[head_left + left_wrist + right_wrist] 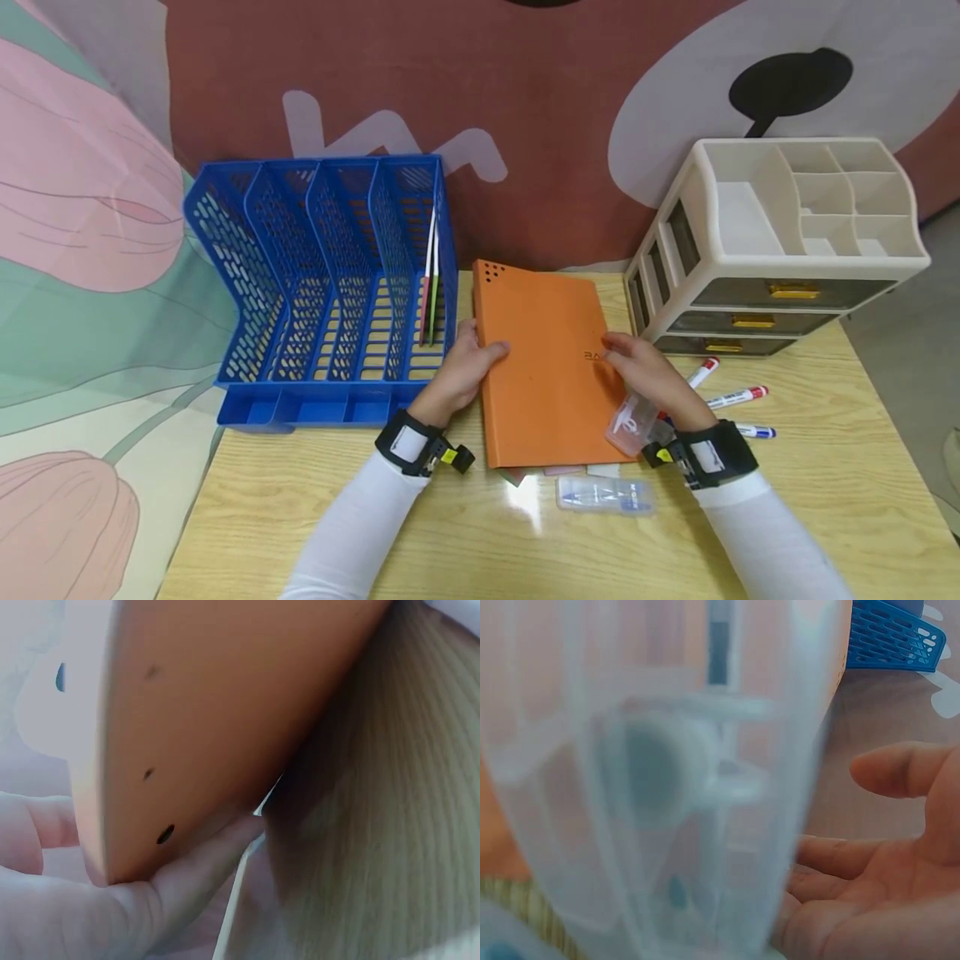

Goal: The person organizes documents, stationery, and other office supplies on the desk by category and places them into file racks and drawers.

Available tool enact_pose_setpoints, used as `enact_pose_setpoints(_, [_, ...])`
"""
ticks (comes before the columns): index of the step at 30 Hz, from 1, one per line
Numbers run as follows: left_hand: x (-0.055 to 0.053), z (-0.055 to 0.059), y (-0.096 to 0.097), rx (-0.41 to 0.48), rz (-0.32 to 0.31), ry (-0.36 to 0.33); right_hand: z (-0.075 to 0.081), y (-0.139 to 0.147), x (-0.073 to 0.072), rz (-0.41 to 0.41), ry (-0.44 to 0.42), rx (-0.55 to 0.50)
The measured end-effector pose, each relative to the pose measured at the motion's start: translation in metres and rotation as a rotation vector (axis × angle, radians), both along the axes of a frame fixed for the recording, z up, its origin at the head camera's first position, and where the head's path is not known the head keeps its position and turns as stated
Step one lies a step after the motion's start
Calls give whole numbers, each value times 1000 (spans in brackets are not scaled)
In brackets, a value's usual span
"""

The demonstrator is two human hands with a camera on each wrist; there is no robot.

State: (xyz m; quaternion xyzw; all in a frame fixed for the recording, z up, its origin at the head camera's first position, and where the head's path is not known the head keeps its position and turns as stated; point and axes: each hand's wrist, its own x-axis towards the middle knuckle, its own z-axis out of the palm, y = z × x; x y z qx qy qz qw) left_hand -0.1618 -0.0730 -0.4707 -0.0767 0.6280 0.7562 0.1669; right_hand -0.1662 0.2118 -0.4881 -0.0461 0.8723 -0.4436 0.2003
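An orange folder (543, 392) lies between my hands, its left side tilted up from the table in the left wrist view. My left hand (462, 367) grips its spine, thumb on the cover. Black dots mark the orange surface (217, 712) close to the left fingers. At the folder's right edge is my right hand (648, 371), thumb and fingers apart, with nothing between them in the right wrist view. A small clear plastic case (632, 423) overlaps the folder's lower right corner; up close, the same case (667, 847) partly hides the right fingers.
A blue file rack (330, 385) with thin files (429, 292) in its right slot stands left. A cream drawer organizer (810, 265) stands right. Several markers (738, 397) lie below it. A clear pen case (603, 495) lies in front, near paper pieces (562, 471) under the folder.
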Motion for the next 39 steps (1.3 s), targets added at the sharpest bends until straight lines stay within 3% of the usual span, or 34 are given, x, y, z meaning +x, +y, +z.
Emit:
enact_pose_setpoints(6, [-1, -4, 5, 25, 31, -58, 1, -1, 1, 26, 17, -4])
enact_pose_setpoints(12, [1, -5, 9, 105, 44, -88, 1, -5, 5, 48, 27, 8])
enact_pose_setpoints(19, [7, 6, 7, 158, 18, -2, 2, -8, 6, 17, 71, 10])
enact_pose_setpoints(24, [12, 23, 6, 132, 28, 100, 4, -6, 3, -90, 49, -65])
enact_pose_setpoints(31, [19, 44, 6, 78, 27, 238, 4, -6, 3, -130, -7, -201])
enact_pose_setpoints(35, [23, 53, 5, 37, 21, 279, 5, -8, 3, -172, -2, -286])
enact_pose_setpoints(39, [26, 62, 3, 3, 2, 266, 8, -8, 2, -194, 18, -363])
